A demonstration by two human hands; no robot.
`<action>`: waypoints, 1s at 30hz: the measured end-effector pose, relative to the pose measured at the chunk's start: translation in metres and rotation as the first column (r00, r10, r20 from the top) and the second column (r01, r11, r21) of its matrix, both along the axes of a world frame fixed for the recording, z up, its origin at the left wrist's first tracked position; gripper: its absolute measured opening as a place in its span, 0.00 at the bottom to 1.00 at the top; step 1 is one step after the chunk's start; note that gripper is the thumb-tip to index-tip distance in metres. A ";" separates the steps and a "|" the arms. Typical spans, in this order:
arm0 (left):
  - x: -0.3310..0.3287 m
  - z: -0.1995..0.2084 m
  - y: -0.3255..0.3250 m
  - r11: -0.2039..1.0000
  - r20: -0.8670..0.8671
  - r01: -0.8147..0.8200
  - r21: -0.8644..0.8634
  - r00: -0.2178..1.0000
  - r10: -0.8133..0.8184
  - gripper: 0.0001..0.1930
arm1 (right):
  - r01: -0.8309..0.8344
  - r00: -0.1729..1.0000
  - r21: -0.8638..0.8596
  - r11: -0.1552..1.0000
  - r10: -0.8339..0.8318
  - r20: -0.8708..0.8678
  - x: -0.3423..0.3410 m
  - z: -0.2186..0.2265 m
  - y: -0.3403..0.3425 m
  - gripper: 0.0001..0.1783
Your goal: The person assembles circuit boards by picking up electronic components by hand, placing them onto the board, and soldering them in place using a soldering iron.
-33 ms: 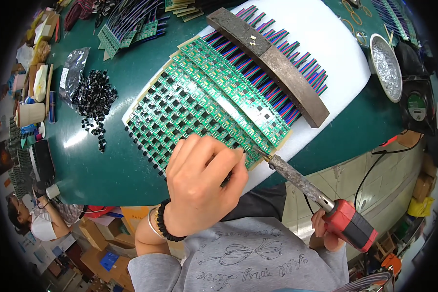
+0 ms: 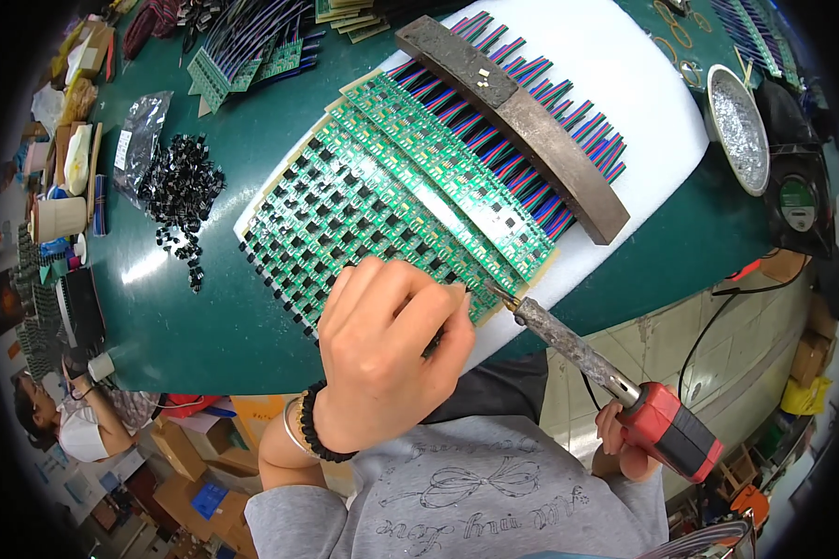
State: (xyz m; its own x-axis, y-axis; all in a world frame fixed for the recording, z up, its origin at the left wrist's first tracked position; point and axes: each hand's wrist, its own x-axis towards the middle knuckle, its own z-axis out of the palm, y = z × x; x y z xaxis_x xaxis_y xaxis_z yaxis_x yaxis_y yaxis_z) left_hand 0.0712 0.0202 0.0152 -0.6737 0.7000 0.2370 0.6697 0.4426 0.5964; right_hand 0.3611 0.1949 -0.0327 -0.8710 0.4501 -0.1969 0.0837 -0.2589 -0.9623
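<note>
My left hand point(image 2: 391, 349) hovers over the near corner of a green circuit board panel point(image 2: 368, 207), its fingers curled and thumb pressed toward the index finger. What they pinch, if anything, is too small to make out. Rows of small black components point(image 2: 312, 226) cover much of that panel. My right hand point(image 2: 615, 438) grips a soldering iron point(image 2: 569, 345) by its red and black handle. The iron's tip reaches the panel's edge, just right of my left fingertips. A second board strip point(image 2: 457, 182) with coloured wires overlaps the far side of the panel.
A dark metal bar point(image 2: 541, 140) weighs down the wires on a white foam sheet point(image 2: 657, 102). A pile of black components point(image 2: 182, 177) and a plastic bag point(image 2: 143, 135) lie at left. At right stands a bowl of silvery material point(image 2: 741, 130). Another person point(image 2: 89, 419) sits at lower left.
</note>
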 end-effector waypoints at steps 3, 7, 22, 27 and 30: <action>0.000 -0.008 0.006 0.994 -0.055 -0.013 0.110 0.998 0.019 0.08 | -0.072 0.997 0.066 0.995 0.073 -0.025 0.014 -0.013 0.012 0.39; 0.000 0.000 0.009 0.988 -0.049 -0.008 0.153 0.999 0.016 0.07 | -0.012 0.981 0.182 0.983 0.047 -0.187 0.000 -0.008 0.005 0.32; 0.009 -0.007 -0.024 0.986 -0.074 -0.030 0.164 0.996 0.042 0.09 | 0.688 0.726 0.470 0.553 -0.536 -0.431 -0.122 -0.007 0.080 0.21; -0.014 0.001 -0.066 0.960 -0.206 -0.240 0.145 0.941 0.267 0.10 | 0.626 0.777 0.325 0.709 -0.534 -0.334 -0.066 -0.018 0.085 0.24; -0.061 -0.025 -0.121 0.856 -0.399 -0.516 0.018 0.782 0.480 0.09 | 0.638 0.769 0.290 0.714 -0.564 -0.302 -0.086 -0.006 0.053 0.27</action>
